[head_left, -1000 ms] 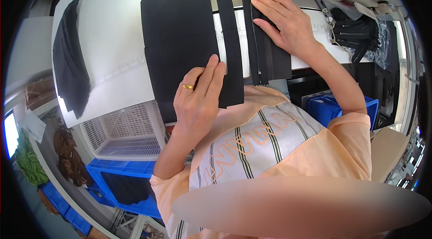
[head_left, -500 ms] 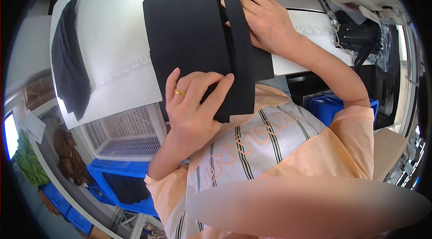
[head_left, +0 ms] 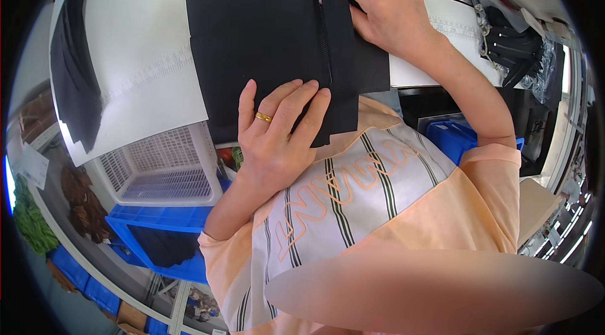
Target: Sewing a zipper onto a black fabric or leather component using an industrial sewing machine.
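Note:
A dark fabric piece (head_left: 252, 32) with a long zipper (head_left: 324, 26) lies in front of me, over the table's near edge. My left hand (head_left: 280, 117), with a gold ring, rests flat on its lower part, fingers spread and pointing away from me. At the upper right, my right hand (head_left: 394, 10) grips the fabric's right edge beside the zipper, with its fingers bent. Those fingertips are partly hidden at the cloth edge. Under the right side of the fabric shows a dark flat surface (head_left: 373, 70).
A white table (head_left: 142, 26) with ruler markings bears a strip of dark cloth (head_left: 75, 64) at the left. Below stand a white plastic basket (head_left: 165, 168) and a blue crate (head_left: 192, 216). Black zippers (head_left: 513, 45) and clear plastic lie at the right.
The fabric has shifted up and slightly left in view. The zipper's gap, where fingertips showed, now appears narrower with teeth in line. My right hand has moved up and right, out of the gap.

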Tool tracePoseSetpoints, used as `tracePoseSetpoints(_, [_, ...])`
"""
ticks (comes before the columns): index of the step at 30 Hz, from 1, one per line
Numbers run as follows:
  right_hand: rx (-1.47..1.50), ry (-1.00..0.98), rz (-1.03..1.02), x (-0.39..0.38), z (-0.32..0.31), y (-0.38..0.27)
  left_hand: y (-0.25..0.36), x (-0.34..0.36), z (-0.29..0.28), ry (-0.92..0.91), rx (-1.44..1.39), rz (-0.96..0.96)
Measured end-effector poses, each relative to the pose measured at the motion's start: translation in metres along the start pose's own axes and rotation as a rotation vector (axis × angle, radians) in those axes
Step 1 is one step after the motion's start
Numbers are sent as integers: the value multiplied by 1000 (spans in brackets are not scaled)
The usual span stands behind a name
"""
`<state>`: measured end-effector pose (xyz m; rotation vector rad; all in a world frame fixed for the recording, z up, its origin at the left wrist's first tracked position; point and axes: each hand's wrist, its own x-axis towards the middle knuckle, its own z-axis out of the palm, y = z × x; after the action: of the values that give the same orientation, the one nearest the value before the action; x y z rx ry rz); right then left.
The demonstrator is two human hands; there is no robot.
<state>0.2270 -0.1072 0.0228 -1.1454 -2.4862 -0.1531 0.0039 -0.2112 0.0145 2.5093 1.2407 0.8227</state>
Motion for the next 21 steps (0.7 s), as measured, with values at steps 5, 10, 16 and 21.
tracePoseSetpoints(5, [14,-14,32,-4,3,0,1,-2,2,30,-5,9])
tracePoseSetpoints(10, [12,-15,37,-2,4,-1,2,-2,0,34,-30,1])
tracePoseSetpoints(16, [11,13,11,-4,9,2,1,-2,1,32,-27,6])
tracePoseSetpoints(21, [18,-4,37,-2,4,-2,0,-1,0,19,-34,3])
